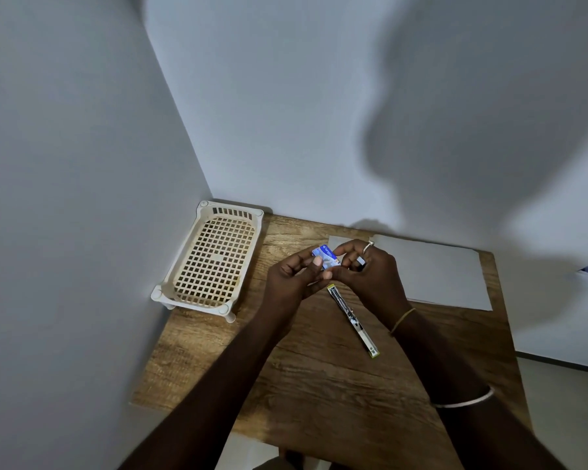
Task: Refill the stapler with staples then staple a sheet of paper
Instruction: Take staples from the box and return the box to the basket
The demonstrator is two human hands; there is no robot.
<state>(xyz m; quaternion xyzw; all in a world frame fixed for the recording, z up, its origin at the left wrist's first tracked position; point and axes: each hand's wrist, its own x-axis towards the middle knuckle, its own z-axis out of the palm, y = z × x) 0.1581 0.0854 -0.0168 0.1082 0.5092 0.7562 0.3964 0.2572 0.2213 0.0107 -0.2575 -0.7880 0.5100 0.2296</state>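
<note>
The fingers (314, 262) of the left hand (291, 279) pinch a small blue staple box (326, 257) from its near-left side. The fingers of the right hand (370, 273) close on the opposite end of the same box, thumb and forefinger working at its edge. The box is held between both hands, above the tabletop (319, 368) and just above the far end of the stapler (352, 320). Whether the box is already open cannot be determined.

The stapler lies flat on the tabletop, folded open along its full length, with the metal staple channel facing up. No staple strip is visible in either hand. Judged status: the stapler is opened and ready to load; extraction of staples, loading, closing and stapling remain.

The sheet of paper (438, 273) lies flat at the far right of the tabletop, partly behind the right hand and apart from the stapler.

The tabletop is wood-grain laminate, set into a corner of two plain pale walls. A cream plastic lattice tray (214, 259) on short feet stands at the far left, against the left wall. A large soft shadow covers the right-hand wall.
</note>
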